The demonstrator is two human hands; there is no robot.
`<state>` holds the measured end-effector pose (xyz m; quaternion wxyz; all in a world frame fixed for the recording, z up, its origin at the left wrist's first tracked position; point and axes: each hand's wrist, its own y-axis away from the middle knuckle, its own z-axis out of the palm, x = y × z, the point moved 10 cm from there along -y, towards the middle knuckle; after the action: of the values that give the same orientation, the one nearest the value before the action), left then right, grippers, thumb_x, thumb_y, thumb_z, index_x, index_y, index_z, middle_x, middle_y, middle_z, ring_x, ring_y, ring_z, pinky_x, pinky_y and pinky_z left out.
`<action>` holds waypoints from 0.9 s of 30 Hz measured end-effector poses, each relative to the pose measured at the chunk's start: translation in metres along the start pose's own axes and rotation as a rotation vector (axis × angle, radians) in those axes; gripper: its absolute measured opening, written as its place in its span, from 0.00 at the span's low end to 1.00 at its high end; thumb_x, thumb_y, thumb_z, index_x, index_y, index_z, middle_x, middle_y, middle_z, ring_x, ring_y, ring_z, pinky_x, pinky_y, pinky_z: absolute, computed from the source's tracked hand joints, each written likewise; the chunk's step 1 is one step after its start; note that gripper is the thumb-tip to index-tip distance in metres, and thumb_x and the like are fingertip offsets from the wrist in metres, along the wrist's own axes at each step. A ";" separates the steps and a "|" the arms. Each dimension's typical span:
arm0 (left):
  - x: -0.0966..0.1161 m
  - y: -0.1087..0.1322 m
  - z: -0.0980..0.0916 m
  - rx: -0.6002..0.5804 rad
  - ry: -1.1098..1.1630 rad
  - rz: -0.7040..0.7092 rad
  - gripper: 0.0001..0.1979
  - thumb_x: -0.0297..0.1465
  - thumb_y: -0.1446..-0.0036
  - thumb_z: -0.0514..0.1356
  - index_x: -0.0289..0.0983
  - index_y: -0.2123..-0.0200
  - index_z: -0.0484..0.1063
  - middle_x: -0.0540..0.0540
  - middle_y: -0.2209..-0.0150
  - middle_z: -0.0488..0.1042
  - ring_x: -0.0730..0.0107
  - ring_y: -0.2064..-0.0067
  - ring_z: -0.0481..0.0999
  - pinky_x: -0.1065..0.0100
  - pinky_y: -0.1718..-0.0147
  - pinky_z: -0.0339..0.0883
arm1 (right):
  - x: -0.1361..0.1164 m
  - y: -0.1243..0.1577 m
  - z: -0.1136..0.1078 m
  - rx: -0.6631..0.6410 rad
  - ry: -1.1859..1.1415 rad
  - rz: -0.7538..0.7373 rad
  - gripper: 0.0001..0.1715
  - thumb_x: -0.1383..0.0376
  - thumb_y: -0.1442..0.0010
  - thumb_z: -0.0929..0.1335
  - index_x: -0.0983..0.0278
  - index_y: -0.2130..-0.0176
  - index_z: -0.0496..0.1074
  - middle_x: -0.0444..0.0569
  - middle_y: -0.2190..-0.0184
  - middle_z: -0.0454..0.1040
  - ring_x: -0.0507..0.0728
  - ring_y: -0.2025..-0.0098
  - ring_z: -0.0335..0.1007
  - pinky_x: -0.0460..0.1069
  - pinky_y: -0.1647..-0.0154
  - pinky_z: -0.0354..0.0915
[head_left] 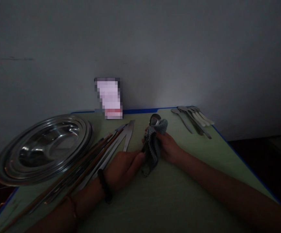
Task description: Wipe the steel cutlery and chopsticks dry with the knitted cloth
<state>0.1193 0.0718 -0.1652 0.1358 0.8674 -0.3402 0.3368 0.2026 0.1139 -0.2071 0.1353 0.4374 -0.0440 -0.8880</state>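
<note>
A metal spoon [154,119] points away from me over the middle of the table, its bowl showing above a grey-green cloth [152,147] with a zigzag edge. My left hand [128,166] is closed around the lower end of the spoon, most of whose handle is hidden. Wrapped around the cloth, my right hand [168,147] presses it against the spoon just below the bowl. One corner of the cloth hangs down between the two hands.
Stacked metal basins [87,129] stand at the left. Chopsticks and knives [106,145] lie beside them, partly under my left forearm. Several spoons and white-handled cutlery [198,118] rest at the back right. A blurred-out phone [110,97] leans on the wall behind the table [179,187].
</note>
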 end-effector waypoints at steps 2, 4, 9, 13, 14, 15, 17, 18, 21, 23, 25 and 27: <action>-0.001 0.002 -0.008 0.071 0.055 -0.016 0.20 0.37 0.35 0.40 0.38 0.76 0.60 0.53 0.80 0.63 0.73 0.78 0.64 0.71 0.77 0.55 | -0.002 0.001 -0.001 -0.036 0.080 -0.007 0.22 0.50 0.54 0.70 0.63 0.66 0.68 0.42 0.78 0.70 0.52 0.75 0.68 0.49 0.72 0.64; -0.004 0.004 -0.019 0.174 0.093 -0.047 0.18 0.37 0.35 0.41 0.38 0.75 0.59 0.54 0.79 0.61 0.73 0.78 0.63 0.71 0.77 0.55 | -0.003 0.002 0.004 -0.122 0.249 0.007 0.20 0.51 0.50 0.68 0.64 0.66 0.69 0.41 0.79 0.68 0.51 0.78 0.64 0.47 0.75 0.61; -0.009 0.005 -0.028 0.287 0.125 -0.057 0.15 0.37 0.36 0.43 0.37 0.72 0.60 0.54 0.78 0.62 0.73 0.76 0.63 0.71 0.77 0.55 | -0.005 0.012 0.028 -0.415 0.853 -0.048 0.15 0.55 0.47 0.67 0.65 0.74 0.68 0.41 0.77 0.66 0.49 0.74 0.61 0.46 0.69 0.59; -0.014 0.003 -0.023 0.267 0.028 -0.112 0.19 0.37 0.37 0.43 0.37 0.78 0.60 0.54 0.82 0.62 0.73 0.80 0.62 0.71 0.79 0.52 | -0.007 0.021 0.044 -0.589 1.044 -0.057 0.15 0.56 0.43 0.64 0.64 0.75 0.66 0.40 0.77 0.64 0.48 0.74 0.58 0.45 0.70 0.58; -0.014 0.002 -0.021 0.253 -0.003 -0.116 0.19 0.37 0.37 0.44 0.37 0.79 0.60 0.54 0.83 0.61 0.73 0.81 0.62 0.71 0.80 0.51 | -0.007 0.022 0.044 -0.620 1.083 -0.033 0.16 0.56 0.43 0.64 0.64 0.75 0.65 0.40 0.78 0.63 0.48 0.75 0.57 0.45 0.71 0.58; -0.013 0.002 -0.020 0.243 -0.029 -0.114 0.20 0.37 0.37 0.44 0.38 0.79 0.60 0.54 0.83 0.61 0.73 0.81 0.62 0.71 0.80 0.50 | -0.008 0.023 0.042 -0.647 1.128 -0.003 0.17 0.55 0.43 0.63 0.64 0.76 0.64 0.40 0.79 0.62 0.48 0.76 0.56 0.45 0.72 0.57; -0.012 0.001 -0.018 0.228 -0.057 -0.103 0.21 0.37 0.36 0.43 0.38 0.80 0.60 0.54 0.83 0.61 0.73 0.81 0.62 0.70 0.80 0.50 | -0.009 0.024 0.034 -0.692 1.231 0.060 0.19 0.54 0.42 0.62 0.65 0.77 0.63 0.39 0.80 0.61 0.47 0.77 0.56 0.44 0.74 0.57; -0.012 0.001 -0.017 0.221 -0.062 -0.101 0.21 0.37 0.36 0.43 0.38 0.80 0.60 0.54 0.83 0.61 0.73 0.81 0.62 0.70 0.80 0.49 | -0.011 0.024 0.029 -0.704 1.274 0.090 0.20 0.53 0.42 0.62 0.65 0.77 0.63 0.39 0.80 0.60 0.47 0.77 0.56 0.44 0.75 0.57; -0.012 0.001 -0.015 0.209 -0.058 -0.095 0.22 0.38 0.36 0.43 0.38 0.79 0.61 0.54 0.84 0.60 0.73 0.81 0.62 0.70 0.80 0.49 | -0.015 0.024 0.012 -0.741 1.335 0.180 0.22 0.52 0.42 0.62 0.65 0.78 0.62 0.39 0.81 0.59 0.46 0.78 0.56 0.43 0.76 0.58; -0.012 0.001 -0.015 0.205 -0.033 -0.090 0.22 0.38 0.36 0.42 0.37 0.79 0.61 0.54 0.84 0.60 0.73 0.81 0.62 0.70 0.80 0.49 | -0.017 0.024 0.002 -0.748 1.328 0.233 0.22 0.52 0.43 0.62 0.65 0.77 0.63 0.39 0.80 0.60 0.46 0.78 0.57 0.43 0.76 0.59; -0.012 0.001 -0.015 0.208 -0.004 -0.089 0.22 0.38 0.36 0.42 0.37 0.79 0.62 0.54 0.84 0.61 0.73 0.81 0.62 0.70 0.80 0.49 | -0.019 0.023 -0.006 -0.738 1.314 0.273 0.21 0.52 0.43 0.62 0.66 0.75 0.64 0.40 0.80 0.61 0.46 0.78 0.57 0.43 0.76 0.59; -0.012 0.001 -0.016 0.216 0.013 -0.091 0.22 0.38 0.36 0.43 0.37 0.80 0.62 0.54 0.83 0.62 0.74 0.81 0.63 0.71 0.80 0.50 | -0.023 0.021 -0.011 -0.729 1.315 0.275 0.21 0.52 0.43 0.62 0.66 0.76 0.64 0.39 0.81 0.60 0.46 0.79 0.57 0.43 0.77 0.59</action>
<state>0.1040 0.0846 -0.1611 0.0591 0.8893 -0.2611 0.3707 0.2289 0.1001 -0.1925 0.3789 0.7942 0.2874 -0.3784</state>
